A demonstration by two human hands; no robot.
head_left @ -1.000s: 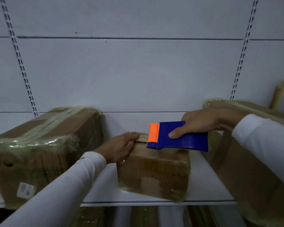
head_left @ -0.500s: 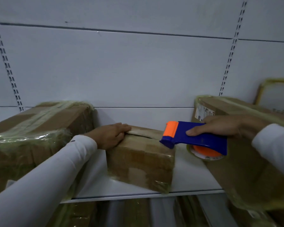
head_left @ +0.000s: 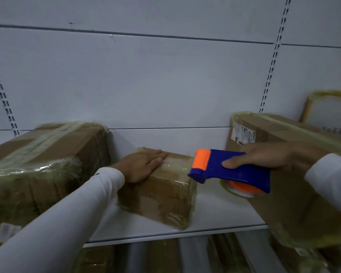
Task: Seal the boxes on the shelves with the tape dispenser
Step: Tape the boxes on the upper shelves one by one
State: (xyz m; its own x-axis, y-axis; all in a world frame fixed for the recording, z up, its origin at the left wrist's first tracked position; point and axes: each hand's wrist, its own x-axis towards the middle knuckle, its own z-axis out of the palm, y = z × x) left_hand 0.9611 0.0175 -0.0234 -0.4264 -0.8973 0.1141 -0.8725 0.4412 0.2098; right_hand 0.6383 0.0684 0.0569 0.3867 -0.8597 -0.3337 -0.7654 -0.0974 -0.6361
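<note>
A small cardboard box (head_left: 161, 194) wrapped in clear tape sits on the white shelf (head_left: 220, 215) in the middle. My left hand (head_left: 144, 164) lies flat on its top, fingers straight. My right hand (head_left: 264, 156) grips a blue tape dispenser (head_left: 234, 170) with an orange front and an orange-cored roll underneath. The dispenser's nose hangs just off the box's right top edge.
A large taped box (head_left: 37, 168) stands on the shelf at left, and another large box (head_left: 295, 194) with a label stands at right, with a further box (head_left: 327, 111) behind it. More boxes sit on the shelf below. The white back panel has slotted uprights.
The dispenser has slid rightward off the small box's top to beyond its right edge. My left hand went from gripping the box's far left edge to lying flat on top.
</note>
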